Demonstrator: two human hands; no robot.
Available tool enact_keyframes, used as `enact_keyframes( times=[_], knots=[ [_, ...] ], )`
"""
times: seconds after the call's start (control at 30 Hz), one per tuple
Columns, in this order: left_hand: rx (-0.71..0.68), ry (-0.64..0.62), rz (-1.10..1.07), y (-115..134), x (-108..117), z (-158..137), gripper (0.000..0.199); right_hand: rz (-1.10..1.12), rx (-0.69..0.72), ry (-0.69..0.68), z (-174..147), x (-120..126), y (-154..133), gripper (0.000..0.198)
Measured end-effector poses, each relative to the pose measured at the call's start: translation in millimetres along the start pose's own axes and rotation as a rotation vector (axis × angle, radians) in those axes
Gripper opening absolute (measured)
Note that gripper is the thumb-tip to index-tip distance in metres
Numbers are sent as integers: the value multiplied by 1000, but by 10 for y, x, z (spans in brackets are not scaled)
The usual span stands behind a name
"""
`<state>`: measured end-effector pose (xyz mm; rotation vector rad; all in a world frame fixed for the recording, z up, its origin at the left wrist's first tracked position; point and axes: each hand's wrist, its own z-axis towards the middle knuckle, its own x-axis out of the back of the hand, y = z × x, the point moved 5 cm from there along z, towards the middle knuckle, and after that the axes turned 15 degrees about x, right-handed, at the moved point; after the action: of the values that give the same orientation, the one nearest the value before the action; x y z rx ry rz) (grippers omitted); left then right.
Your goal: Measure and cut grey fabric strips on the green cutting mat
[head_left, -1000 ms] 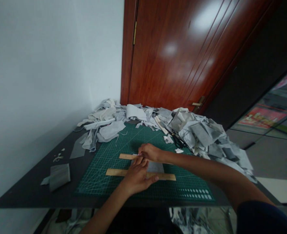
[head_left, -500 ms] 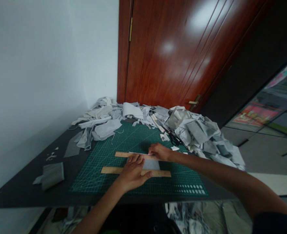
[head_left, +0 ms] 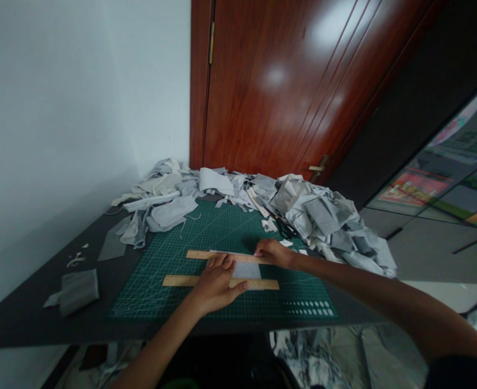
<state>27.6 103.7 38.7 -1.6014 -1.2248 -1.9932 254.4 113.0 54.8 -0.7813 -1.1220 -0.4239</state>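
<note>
My left hand (head_left: 217,282) lies flat with fingers stretched out, its fingertips pressing on the upper wooden ruler (head_left: 197,254). Its thumb points right, over the lower wooden ruler (head_left: 177,280). Beneath both rulers is a light grey piece of fabric (head_left: 247,270), partly covered by the hand. At the far edge of the upper ruler, toward its right end, my right hand (head_left: 275,253) is closed in a pinch. Something small and pale pinkish shows at its fingertips, too small to name. A green cutting mat (head_left: 141,294) lies under everything.
Heaped fabric scraps (head_left: 323,216) line the mat's right side, with more scraps (head_left: 161,210) at the back left. Black-handled scissors (head_left: 287,231) lie by the right heap. A folded grey cloth (head_left: 79,292) rests on the dark table (head_left: 27,319) at left. Behind stands a wooden door (head_left: 262,108).
My right hand has slid to the right along the upper ruler's far edge. My left hand stays pressed on the ruler. The whole view has shifted slightly.
</note>
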Motion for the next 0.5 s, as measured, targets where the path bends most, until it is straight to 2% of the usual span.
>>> enact_keyframes(
  times=[0.3,0.5],
  knots=[
    [-2,5,41,16,-2,-3,86,111,-10,86,118,-88,22,13],
    [-1,-7,60,36,17,-16,85,136,17,105,330,-183,-38,13]
  ],
)
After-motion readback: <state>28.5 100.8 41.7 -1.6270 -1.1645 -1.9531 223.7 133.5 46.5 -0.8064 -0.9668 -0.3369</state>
